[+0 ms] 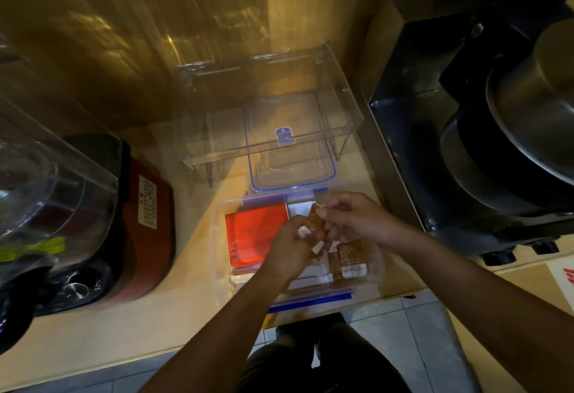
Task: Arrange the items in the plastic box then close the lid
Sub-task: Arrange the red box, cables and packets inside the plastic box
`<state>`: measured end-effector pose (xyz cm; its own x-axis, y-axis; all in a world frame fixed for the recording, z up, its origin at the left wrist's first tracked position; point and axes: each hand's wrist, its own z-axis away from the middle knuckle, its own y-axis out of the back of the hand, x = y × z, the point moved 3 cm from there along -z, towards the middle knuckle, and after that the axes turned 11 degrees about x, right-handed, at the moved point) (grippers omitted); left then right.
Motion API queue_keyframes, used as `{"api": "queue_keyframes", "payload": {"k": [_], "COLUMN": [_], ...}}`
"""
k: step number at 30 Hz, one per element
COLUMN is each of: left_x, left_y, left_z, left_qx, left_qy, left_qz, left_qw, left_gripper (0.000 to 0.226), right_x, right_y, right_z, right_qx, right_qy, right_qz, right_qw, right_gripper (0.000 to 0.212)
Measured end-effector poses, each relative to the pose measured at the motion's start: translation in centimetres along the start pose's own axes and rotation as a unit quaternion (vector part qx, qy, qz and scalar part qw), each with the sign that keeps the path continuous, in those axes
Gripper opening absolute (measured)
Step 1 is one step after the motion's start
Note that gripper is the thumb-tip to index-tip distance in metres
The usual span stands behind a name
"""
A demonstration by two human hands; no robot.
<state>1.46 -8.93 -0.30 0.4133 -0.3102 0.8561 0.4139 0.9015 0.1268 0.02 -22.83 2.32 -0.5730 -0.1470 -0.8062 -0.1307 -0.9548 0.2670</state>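
The clear plastic box [219, 237] with blue clips stands open on the counter near its front edge. Inside lie a red packet [253, 231] on the left, white packets [298, 209] and brown sachets [346, 257] on the right. Its clear lid [290, 150] with a blue seal lies just behind the box, partly under a clear shelf. Over the box, my left hand [290, 251] and my right hand [357, 217] both grip a brown sachet [315, 218]. The box floor beneath my hands is hidden.
A clear acrylic shelf riser [270, 106] stands behind the box against the wall. A red and black appliance [146, 224] and a clear jug [46, 181] sit to the left. Dark metal pots [512, 131] on a stove fill the right. The counter edge runs below the box.
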Motion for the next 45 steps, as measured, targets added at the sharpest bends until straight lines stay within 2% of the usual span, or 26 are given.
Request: {"api": "queue_keyframes", "payload": {"k": [2,3,5,7,9,11,14,17,19,21,23,27,30,35,39,42,45], "left_x": [-0.1,-0.3,-0.6,-0.6,-0.5,-0.6,-0.5,0.0,0.3,0.6,1.0,1.0,0.6,0.8,0.4,0.3,0.5], "left_y": [0.4,0.6,1.0,1.0,1.0,1.4,2.0,2.3,2.3,2.0,1.6,1.0,0.4,0.3,-0.2,-0.5,-0.5], "left_z": [-0.1,-0.1,-0.2,0.0,0.1,-0.1,-0.4,-0.7,-0.9,-1.0,-0.9,-0.6,-0.4,-0.8,-0.8,-0.9,-0.7], "left_qx": [-0.002,-0.005,-0.011,-0.008,0.024,0.094,0.146,0.139,0.116,0.078,0.061,0.078,0.059,0.067,0.021,0.007,0.026], "left_qy": [0.094,0.122,0.145,0.142,0.130,0.109,0.077,0.036,0.007,-0.007,-0.010,-0.006,0.021,-0.007,0.021,0.043,0.023], "left_qz": [0.137,0.174,0.196,0.191,0.196,0.192,0.196,0.128,0.071,0.048,0.055,0.115,0.163,0.089,0.071,0.077,0.044], "left_qw": [0.986,0.977,0.970,0.971,0.972,0.971,0.966,0.981,0.991,0.996,0.997,0.990,0.985,0.994,0.997,0.996,0.998], "left_gripper": [0.012,0.016,0.020,0.021,0.016,0.005,0.010,0.016,0.023,0.023,0.019,0.023,0.021,0.024,0.037,0.033,0.036], "right_x": [-0.2,-0.5,-0.7,-0.7,-0.7,-0.4,-0.3,-0.4,-0.3,-0.4,-0.5,-0.5,-0.7,-1.1,-1.1,-1.0,-0.9], "right_y": [0.6,0.8,0.6,0.2,0.0,-0.1,-0.4,-0.5,0.0,0.2,0.0,0.1,0.3,0.6,1.2,1.0,1.0], "right_z": [-0.3,-0.4,-0.5,-0.5,-0.5,-0.7,-0.7,-0.5,-0.8,-0.8,-0.5,-0.7,-0.9,-0.5,-1.0,-0.8,-0.8], "right_qx": [0.045,0.056,0.029,-0.005,-0.010,-0.019,-0.073,-0.068,-0.024,-0.040,-0.072,-0.070,-0.069,-0.077,-0.036,-0.057,-0.069], "right_qy": [0.031,0.042,0.043,0.037,0.035,0.033,0.015,0.035,0.035,0.050,0.066,0.073,0.079,0.111,0.150,0.179,0.203], "right_qz": [0.010,0.029,0.058,0.079,0.079,0.087,0.127,0.116,0.090,0.111,0.139,0.145,0.161,0.134,0.249,0.344,0.422], "right_qw": [0.998,0.997,0.997,0.996,0.996,0.995,0.989,0.990,0.995,0.992,0.985,0.984,0.981,0.982,0.956,0.920,0.881], "right_gripper": [0.008,0.016,0.029,0.023,0.006,0.020,0.027,0.005,0.020,0.021,0.013,0.012,0.011,0.012,0.004,0.006,0.007]}}
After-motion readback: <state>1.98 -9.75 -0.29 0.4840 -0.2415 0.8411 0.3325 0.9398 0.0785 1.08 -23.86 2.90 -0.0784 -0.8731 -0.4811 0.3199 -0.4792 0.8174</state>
